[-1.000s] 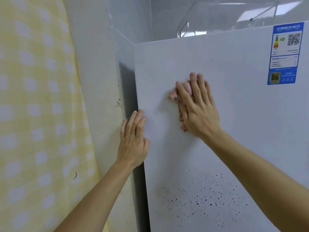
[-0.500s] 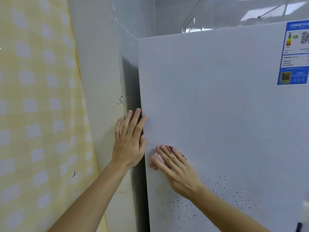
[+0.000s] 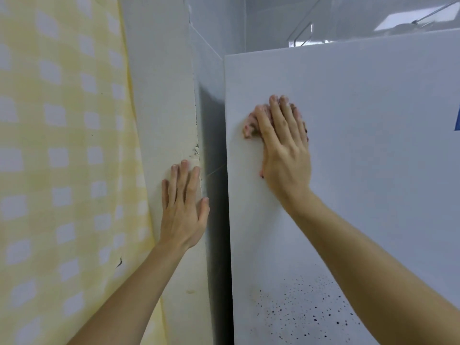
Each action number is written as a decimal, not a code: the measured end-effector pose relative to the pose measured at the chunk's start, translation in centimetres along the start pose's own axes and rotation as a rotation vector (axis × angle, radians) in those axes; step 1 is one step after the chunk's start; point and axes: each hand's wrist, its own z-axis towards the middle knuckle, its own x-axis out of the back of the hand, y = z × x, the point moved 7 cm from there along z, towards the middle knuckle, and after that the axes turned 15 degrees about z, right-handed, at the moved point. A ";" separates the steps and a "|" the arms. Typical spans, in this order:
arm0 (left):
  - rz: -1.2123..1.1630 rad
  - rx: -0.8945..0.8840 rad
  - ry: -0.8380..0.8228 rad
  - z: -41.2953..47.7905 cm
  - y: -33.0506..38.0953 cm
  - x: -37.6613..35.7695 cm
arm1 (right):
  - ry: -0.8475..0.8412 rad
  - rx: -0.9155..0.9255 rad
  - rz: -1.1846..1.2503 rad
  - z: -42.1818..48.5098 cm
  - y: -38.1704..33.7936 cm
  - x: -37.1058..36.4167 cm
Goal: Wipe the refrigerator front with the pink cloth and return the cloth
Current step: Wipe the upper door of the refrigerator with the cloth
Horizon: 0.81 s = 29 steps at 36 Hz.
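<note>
The white refrigerator front fills the right half of the head view. My right hand presses the pink cloth flat against the door near its left edge, fingers straight and pointing up; only a pink edge of the cloth shows left of the fingers. Black specks dot the lower part of the door. My left hand lies flat with straight fingers on the cream wall beside the refrigerator's left side.
A cream wall stands left of the refrigerator, with a narrow dark gap between them. A yellow checked curtain hangs at far left. A blue label's corner shows at the right edge.
My right hand has slid the cloth from low on the door, near the specks, back up the left edge. My left hand moved off the door's edge onto the wall.
</note>
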 end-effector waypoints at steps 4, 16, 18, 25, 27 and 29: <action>-0.034 0.043 0.043 0.0 0.1 -0.1 | -0.040 0.051 0.024 -3.5 -2.1 -1.8; 0.000 0.039 0.072 -0.2 0.7 0.3 | -0.823 0.459 0.034 -27.3 -5.4 -2.5; 0.041 0.030 0.103 -0.1 0.7 0.7 | -0.918 0.488 0.036 -28.5 -5.0 -2.0; 0.019 0.038 0.104 0.0 0.9 1.1 | -0.805 0.410 0.137 -21.4 -4.0 -0.7; 0.013 0.043 0.107 0.1 1.1 1.2 | -0.677 0.319 0.196 -16.6 -2.8 -0.2; 0.012 0.041 0.101 0.1 1.0 1.2 | -0.452 0.272 0.228 -10.7 -1.7 1.1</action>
